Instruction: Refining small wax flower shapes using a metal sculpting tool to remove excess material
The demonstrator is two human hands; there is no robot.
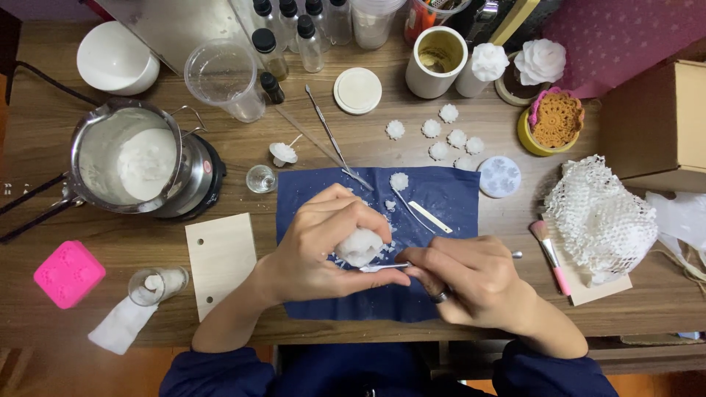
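Note:
My left hand [320, 246] cups a white wax lump [359, 246] above a dark blue cloth [441, 198] on the wooden table. My right hand [471, 279] grips a thin metal carving tool [386, 267] whose tip touches the underside of the lump. White wax shavings lie on the cloth under my hands. A small white wax flower [398, 181] and a flat pale stick [430, 217] rest on the cloth further back.
A metal pot of white wax [129, 158] sits on a small heater at left. Also there: pink mould [68, 273], wooden board [219, 254], several wax flowers [447, 136], small bottles [294, 33], white netting [599, 217], a pink brush [551, 254], a cardboard box [658, 121].

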